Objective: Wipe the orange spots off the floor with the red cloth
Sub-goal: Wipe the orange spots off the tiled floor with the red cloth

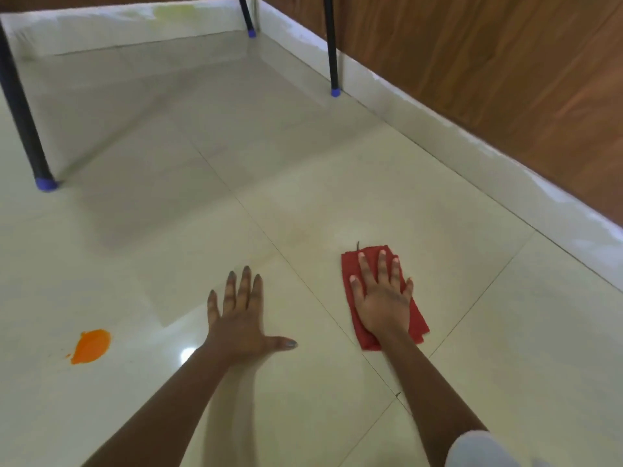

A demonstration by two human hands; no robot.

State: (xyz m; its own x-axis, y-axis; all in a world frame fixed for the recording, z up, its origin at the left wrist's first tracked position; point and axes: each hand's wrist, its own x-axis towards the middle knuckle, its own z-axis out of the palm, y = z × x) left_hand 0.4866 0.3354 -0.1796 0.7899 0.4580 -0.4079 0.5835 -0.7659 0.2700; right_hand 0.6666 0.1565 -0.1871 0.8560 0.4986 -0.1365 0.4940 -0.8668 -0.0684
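Observation:
A folded red cloth (418, 320) lies flat on the pale tiled floor (303, 183) at the lower right. My right hand (381, 294) presses down on it with the fingers spread, covering most of it. My left hand (237, 318) rests flat on the bare floor to the left of the cloth, fingers apart, holding nothing. One orange spot (91, 346) with small splashes beside it sits on the floor at the lower left, well left of my left hand and away from the cloth.
Black table legs with blue feet stand at the left (45, 183), the far middle (251, 33) and the right (334, 92). A white skirting (472, 143) and a wooden wall panel (505, 72) run along the right side.

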